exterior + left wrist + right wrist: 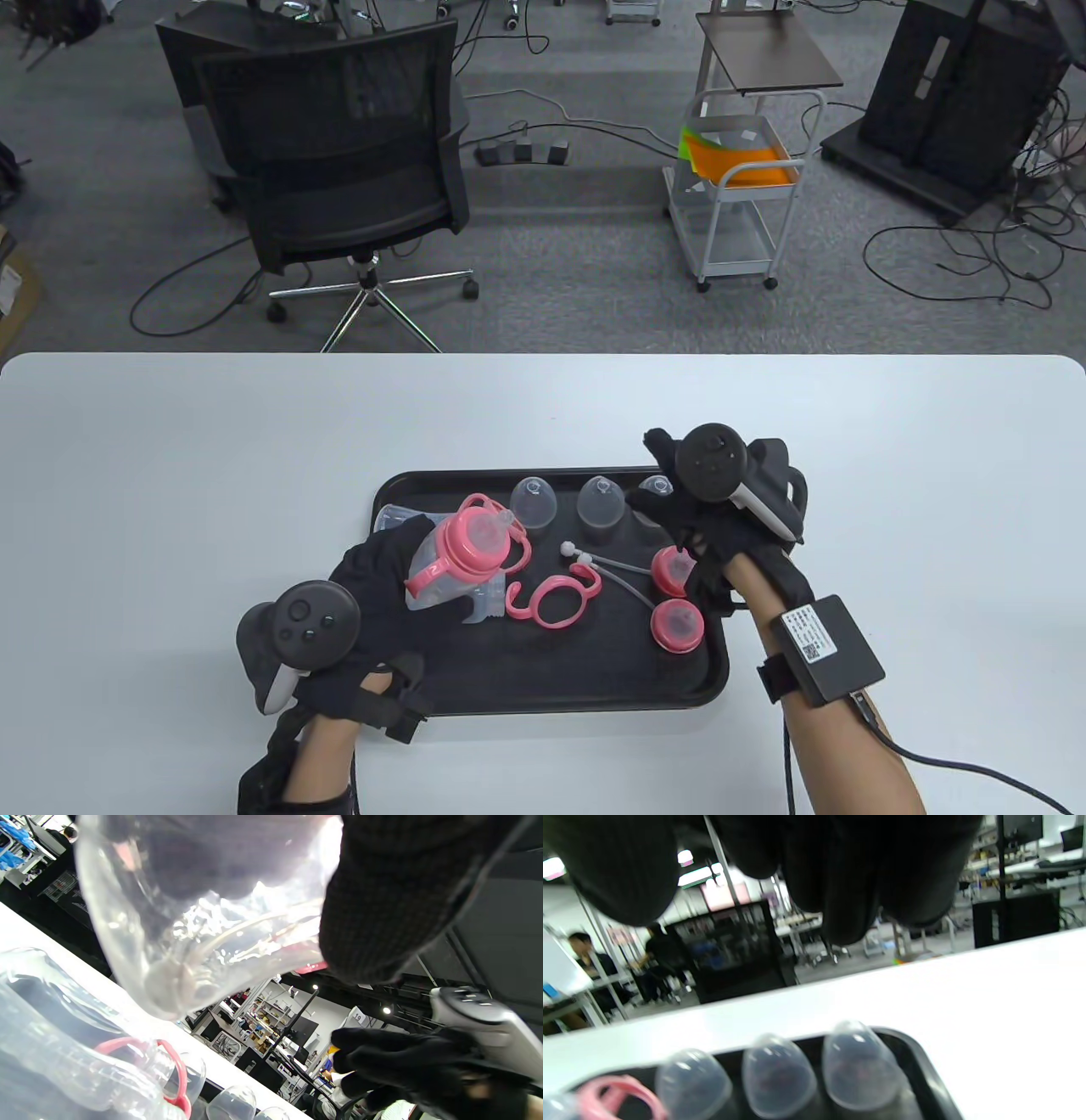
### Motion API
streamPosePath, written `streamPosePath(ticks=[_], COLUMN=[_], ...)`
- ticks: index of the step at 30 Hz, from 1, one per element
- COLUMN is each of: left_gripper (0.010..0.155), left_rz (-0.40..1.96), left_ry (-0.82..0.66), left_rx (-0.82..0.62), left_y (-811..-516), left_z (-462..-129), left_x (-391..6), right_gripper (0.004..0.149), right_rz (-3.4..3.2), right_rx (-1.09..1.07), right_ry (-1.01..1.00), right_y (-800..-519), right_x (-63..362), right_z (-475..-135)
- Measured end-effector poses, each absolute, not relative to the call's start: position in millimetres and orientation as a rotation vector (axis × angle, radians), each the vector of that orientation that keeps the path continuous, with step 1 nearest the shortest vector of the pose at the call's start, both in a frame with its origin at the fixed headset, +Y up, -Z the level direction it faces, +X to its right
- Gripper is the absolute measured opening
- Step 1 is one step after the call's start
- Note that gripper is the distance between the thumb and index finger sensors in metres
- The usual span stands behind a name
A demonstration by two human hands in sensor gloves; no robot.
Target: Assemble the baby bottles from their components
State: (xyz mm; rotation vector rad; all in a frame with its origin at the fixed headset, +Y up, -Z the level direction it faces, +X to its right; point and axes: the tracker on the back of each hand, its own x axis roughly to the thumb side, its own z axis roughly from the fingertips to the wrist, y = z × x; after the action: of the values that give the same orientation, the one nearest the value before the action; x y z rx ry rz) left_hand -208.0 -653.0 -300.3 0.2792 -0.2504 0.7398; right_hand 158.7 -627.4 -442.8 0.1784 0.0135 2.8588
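Left hand [373, 586] grips a clear bottle [441, 577] with pink collar, handles and teat already on top, tilted, held just above the left part of the black tray [551, 696]; fingers wrapped round the body, thumb side toward the camera in the left wrist view. Right hand [721, 526] hovers over the tray's right end, above the rightmost of three clear dome caps [534, 503] lined along the far edge; fingers curled downward and partly spread, nothing visibly in them, though whether a fingertip touches that cap can't be told, since the glove hides it. Loose on the tray: a spare pink handle ring [556, 598], a straw with a weighted end [611, 570], two pink collars with teats [677, 625], one of them right under the right palm, and another clear bottle [399, 519] lying behind the held one. Judging by this, next step is probably capping the held bottle. Risks: domes stand close together, so a grab at one could knock its neighbour over or off the tray rim; smooth clear plastic may slip in glove fabric; the held bottle is tilted, so the cap could go on crooked and not snap; the right wrist could sweep the pink collar beneath it; straw may be forgotten for the remaining bottle.
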Motion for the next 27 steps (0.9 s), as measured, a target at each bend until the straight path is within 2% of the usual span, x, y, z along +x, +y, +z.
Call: streamPosePath(ticks=[6,11,21,27], left_gripper=[0.099,0.099,0.099,0.099], left_rz=[0.716,0.722,0.706,0.703], left_ry=[-0.271,-0.276,-0.285,-0.283], left_rx=[0.265,0.257,0.238,0.228], left_y=[-652,-652,-652,-652], left_z=[-300,-300,-300,-301], left_x=[-205,-205,-204,-204], right_gripper=[0.084,0.084,0.075,0.076], right_rz=[2.964,3.01,3.113,3.174], right_rx=[0.115,0.034,-0.005,0.033], right_ry=[0.286,0.464,0.646,0.694], right_y=[-655,-678,-710,-714], right_x=[156,155,139,132], right_z=[-490,-514,-534,-537])
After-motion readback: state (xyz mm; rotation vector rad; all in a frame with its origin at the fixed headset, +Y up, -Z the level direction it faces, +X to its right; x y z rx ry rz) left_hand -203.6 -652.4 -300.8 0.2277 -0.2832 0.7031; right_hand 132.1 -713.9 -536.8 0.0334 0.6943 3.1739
